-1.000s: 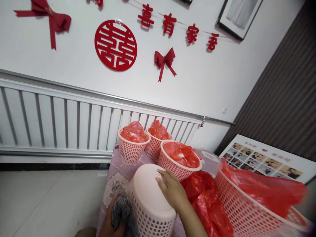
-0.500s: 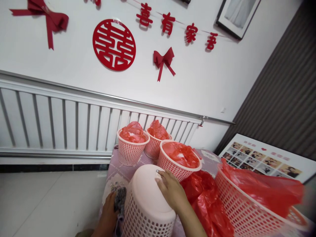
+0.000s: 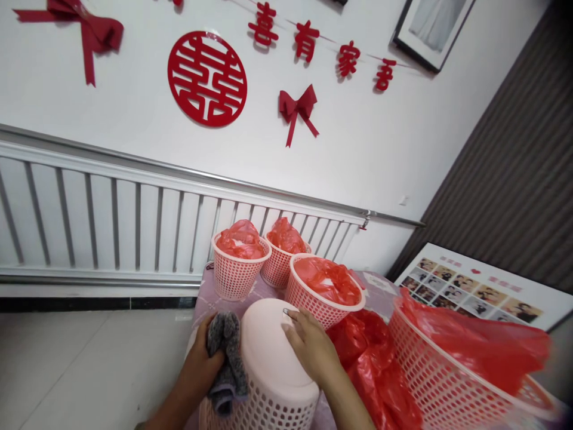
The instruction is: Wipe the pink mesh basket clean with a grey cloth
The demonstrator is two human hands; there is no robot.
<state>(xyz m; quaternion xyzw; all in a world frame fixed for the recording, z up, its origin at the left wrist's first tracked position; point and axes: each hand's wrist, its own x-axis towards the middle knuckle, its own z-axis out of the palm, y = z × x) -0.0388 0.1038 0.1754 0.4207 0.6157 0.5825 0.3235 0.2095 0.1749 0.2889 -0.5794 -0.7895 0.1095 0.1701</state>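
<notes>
Risen up the upturned basket [image 3: 268,364], left hand [image 3: 199,370] clamps a grey cloth [image 3: 226,352], wiping; right hand [image 3: 311,349] lies flat, steadying; the base probably comes next.

Large basket [image 3: 447,370] blurred, cut by bottom edge.

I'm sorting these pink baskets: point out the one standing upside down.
The upturned basket under both hands, nearest the camera: its solid base faces up and no red bag lines it. The others stand rim-up, lined with red bags.

Three lined baskets [image 3: 286,272] behind the upturned basket [image 3: 268,370]
</notes>
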